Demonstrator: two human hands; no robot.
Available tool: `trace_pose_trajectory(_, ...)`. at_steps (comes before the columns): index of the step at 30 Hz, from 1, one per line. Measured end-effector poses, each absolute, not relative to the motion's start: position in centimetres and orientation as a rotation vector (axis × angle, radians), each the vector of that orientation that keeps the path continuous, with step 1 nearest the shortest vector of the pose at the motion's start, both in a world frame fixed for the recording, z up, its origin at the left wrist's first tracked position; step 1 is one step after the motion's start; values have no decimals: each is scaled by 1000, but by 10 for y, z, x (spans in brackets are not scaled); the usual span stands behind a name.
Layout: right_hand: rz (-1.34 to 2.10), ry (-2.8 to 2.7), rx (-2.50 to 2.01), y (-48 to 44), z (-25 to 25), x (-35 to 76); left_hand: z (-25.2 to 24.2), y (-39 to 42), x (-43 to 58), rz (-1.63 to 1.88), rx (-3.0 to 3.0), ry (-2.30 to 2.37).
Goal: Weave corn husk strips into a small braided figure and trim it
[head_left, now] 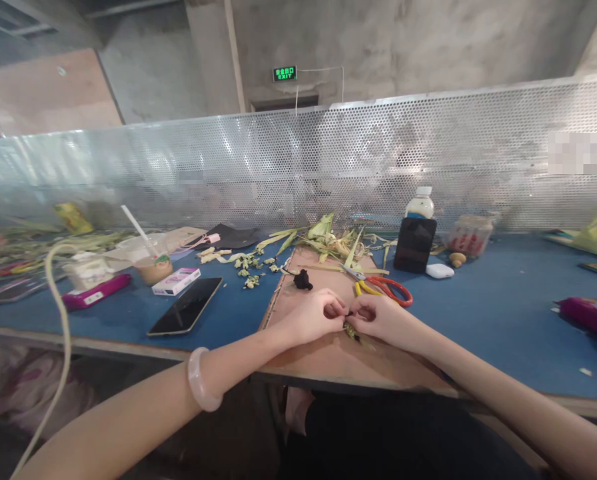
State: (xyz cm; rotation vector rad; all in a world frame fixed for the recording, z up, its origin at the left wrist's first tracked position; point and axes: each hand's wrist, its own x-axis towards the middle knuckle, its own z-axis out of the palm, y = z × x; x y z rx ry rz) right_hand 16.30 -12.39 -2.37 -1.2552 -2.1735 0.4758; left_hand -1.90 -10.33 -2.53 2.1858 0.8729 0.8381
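Note:
Above the cardboard sheet point(298, 363), my left hand point(323, 315) and my right hand point(373, 313) meet with closed, pinching fingertips. Between them is a small green woven piece point(351, 330) that looks like plaited plant leaf, partly hidden by the fingers. A dark bit shows at the fingertips, too small to make out. Just beyond my left hand lies a black tangled bundle point(303, 279). Scissors with orange-red handles point(398, 292) rest past my right hand, with a yellow handle point(366, 288) beside them. A pile of pale green husks point(328, 241) lies at the cardboard's far end.
Left on the blue table are a phone point(186, 308), a small box point(176, 281), a drink cup point(153, 267) and several small green pieces point(251, 270). To the right stand a black device point(415, 245), a bottle point(421, 203) and a jar point(471, 235). A perforated metal screen point(258, 167) runs behind.

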Motion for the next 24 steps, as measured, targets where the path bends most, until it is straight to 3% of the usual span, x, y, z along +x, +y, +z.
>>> trace_pose_trajectory(24, 418, -2189, -1241, -123, -23, 163, -18, -105, -21, 783, 2214, 857)
